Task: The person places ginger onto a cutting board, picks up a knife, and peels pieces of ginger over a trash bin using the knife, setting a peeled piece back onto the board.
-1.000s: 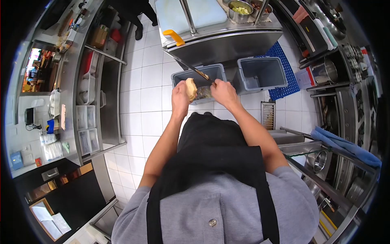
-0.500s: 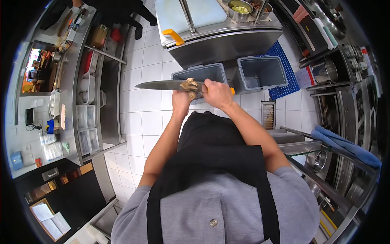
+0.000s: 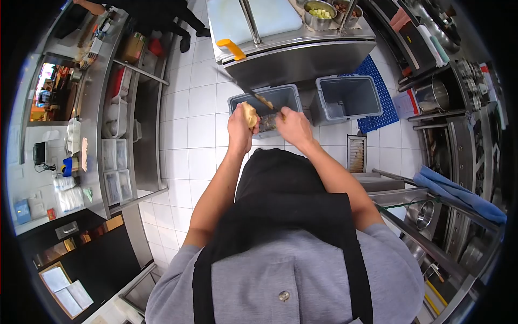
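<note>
A knobbly, pale yellow piece of ginger (image 3: pixel 249 114) is in my left hand (image 3: pixel 238 132), with the fingers wrapped round it. My right hand (image 3: pixel 297 129) is closed on the handle of a large kitchen knife (image 3: pixel 248 92). Its blade slants up and to the left, blurred by motion, with a small brownish bit on it near the handle. Both hands are above a grey bin (image 3: pixel 291 96), in which some scraps show between my hands.
A second grey bin (image 3: pixel 322 108) stands to the right, beside a blue mat (image 3: pixel 382 92). Ahead is a steel counter (image 3: pixel 302 62) with a white cutting board (image 3: pixel 270 19), an orange-handled tool (image 3: pixel 231 49) and metal pots (image 3: pixel 318 20). Another person's legs (image 3: pixel 186 32) show at upper left.
The knife, level across both hands with brownish pieces on it, has swung to point away and left. My hands have moved apart, and the ginger now shows clearly in my left hand.
</note>
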`<state>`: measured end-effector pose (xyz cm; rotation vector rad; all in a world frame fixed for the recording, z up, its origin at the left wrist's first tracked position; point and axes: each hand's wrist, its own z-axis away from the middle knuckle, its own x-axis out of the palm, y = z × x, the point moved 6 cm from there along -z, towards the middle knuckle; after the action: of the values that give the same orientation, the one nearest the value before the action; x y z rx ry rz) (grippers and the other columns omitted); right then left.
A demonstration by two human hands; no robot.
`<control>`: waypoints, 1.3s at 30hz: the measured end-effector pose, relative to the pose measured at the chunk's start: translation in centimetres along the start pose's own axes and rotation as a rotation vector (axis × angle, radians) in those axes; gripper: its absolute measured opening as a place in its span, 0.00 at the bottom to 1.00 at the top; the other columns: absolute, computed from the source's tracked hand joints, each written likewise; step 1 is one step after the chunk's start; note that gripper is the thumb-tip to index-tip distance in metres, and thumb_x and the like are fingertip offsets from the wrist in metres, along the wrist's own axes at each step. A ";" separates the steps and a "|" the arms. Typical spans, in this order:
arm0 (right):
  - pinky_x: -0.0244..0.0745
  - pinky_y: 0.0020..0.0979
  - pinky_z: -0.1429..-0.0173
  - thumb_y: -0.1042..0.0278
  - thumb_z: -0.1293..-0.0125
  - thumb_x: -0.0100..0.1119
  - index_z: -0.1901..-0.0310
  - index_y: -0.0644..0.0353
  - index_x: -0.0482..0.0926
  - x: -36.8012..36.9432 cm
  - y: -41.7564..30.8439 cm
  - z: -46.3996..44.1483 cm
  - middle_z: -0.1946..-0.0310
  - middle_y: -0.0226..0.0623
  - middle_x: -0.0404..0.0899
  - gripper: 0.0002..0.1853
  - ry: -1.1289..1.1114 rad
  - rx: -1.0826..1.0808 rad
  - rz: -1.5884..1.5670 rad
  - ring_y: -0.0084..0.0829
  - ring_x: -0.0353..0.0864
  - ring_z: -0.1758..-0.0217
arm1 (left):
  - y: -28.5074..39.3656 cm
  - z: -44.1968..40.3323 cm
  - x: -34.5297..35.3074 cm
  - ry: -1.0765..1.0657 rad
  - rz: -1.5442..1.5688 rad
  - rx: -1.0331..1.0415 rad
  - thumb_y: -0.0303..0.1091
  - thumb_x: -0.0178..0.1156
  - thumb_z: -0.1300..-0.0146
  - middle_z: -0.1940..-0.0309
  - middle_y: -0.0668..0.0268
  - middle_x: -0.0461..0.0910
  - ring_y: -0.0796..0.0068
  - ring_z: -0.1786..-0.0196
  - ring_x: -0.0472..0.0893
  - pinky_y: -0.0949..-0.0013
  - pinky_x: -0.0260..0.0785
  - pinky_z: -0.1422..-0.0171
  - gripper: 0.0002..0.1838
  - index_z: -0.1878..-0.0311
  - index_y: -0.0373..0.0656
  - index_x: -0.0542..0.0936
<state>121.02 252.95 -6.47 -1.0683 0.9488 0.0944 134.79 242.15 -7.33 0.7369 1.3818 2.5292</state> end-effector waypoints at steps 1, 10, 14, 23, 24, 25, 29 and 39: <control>0.79 0.56 0.53 0.59 0.31 0.54 0.64 0.63 0.81 -0.2 -1.3 0.5 0.66 0.59 0.84 0.15 0.014 -0.067 -0.021 0.61 0.84 0.61 | -0.7 -0.4 -0.3 0.049 0.106 -0.046 0.47 0.40 0.21 0.71 0.65 0.77 0.75 0.76 0.71 0.70 0.59 0.76 0.20 0.58 0.42 0.76; 0.78 0.52 0.67 0.65 0.32 0.56 0.69 0.61 0.73 0.5 -5.2 1.6 0.76 0.48 0.82 0.10 0.193 -0.522 0.057 0.52 0.83 0.74 | -2.1 -1.6 -0.2 0.025 0.176 0.031 0.60 0.43 0.22 0.78 0.77 0.72 0.83 0.80 0.69 0.75 0.56 0.80 0.23 0.66 0.54 0.72; 0.79 0.51 0.67 0.66 0.33 0.56 0.70 0.61 0.72 0.0 -5.5 1.5 0.76 0.47 0.82 0.10 0.231 -0.556 0.059 0.51 0.83 0.73 | -1.7 -1.4 0.3 0.010 0.186 0.100 0.58 0.41 0.21 0.72 0.74 0.75 0.82 0.74 0.74 0.75 0.60 0.77 0.20 0.57 0.52 0.72; 0.78 0.57 0.51 0.56 0.29 0.52 0.59 0.63 0.82 1.3 2.8 -1.7 0.63 0.60 0.84 0.17 -0.047 0.010 0.117 0.62 0.84 0.57 | 1.4 0.4 0.7 0.172 0.048 0.132 0.54 0.41 0.20 0.73 0.67 0.74 0.79 0.78 0.70 0.74 0.56 0.79 0.21 0.56 0.45 0.72; 0.78 0.57 0.51 0.56 0.29 0.52 0.59 0.63 0.82 1.3 2.5 -1.7 0.63 0.60 0.84 0.17 -0.048 0.009 0.113 0.62 0.84 0.57 | 1.6 0.7 0.9 0.164 0.007 0.134 0.55 0.41 0.20 0.72 0.70 0.73 0.79 0.75 0.72 0.74 0.58 0.78 0.22 0.55 0.46 0.74; 0.78 0.57 0.52 0.56 0.29 0.52 0.60 0.63 0.82 1.2 2.3 -1.5 0.64 0.60 0.85 0.17 -0.028 0.011 0.083 0.62 0.84 0.58 | 1.3 -0.2 0.5 0.056 0.036 0.145 0.54 0.42 0.20 0.71 0.67 0.75 0.77 0.77 0.71 0.72 0.58 0.78 0.22 0.56 0.45 0.74; 0.79 0.55 0.56 0.59 0.30 0.53 0.64 0.64 0.79 0.1 -0.8 -0.2 0.67 0.55 0.85 0.15 0.060 -0.095 0.055 0.59 0.85 0.63 | 0.2 -0.9 0.7 -0.005 0.015 0.094 0.54 0.43 0.20 0.69 0.66 0.77 0.76 0.77 0.72 0.69 0.60 0.78 0.22 0.57 0.44 0.75; 0.78 0.48 0.68 0.65 0.34 0.58 0.71 0.59 0.72 -0.3 -5.0 1.9 0.78 0.43 0.80 0.10 0.293 -0.600 0.045 0.48 0.83 0.74 | -2.5 -2.3 -0.4 -0.029 0.360 0.095 0.51 0.49 0.23 0.68 0.71 0.77 0.75 0.65 0.79 0.67 0.76 0.58 0.16 0.59 0.50 0.75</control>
<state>124.47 251.97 -2.43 -1.6435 1.2484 0.2783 133.76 241.65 -10.53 1.1282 1.4831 2.7130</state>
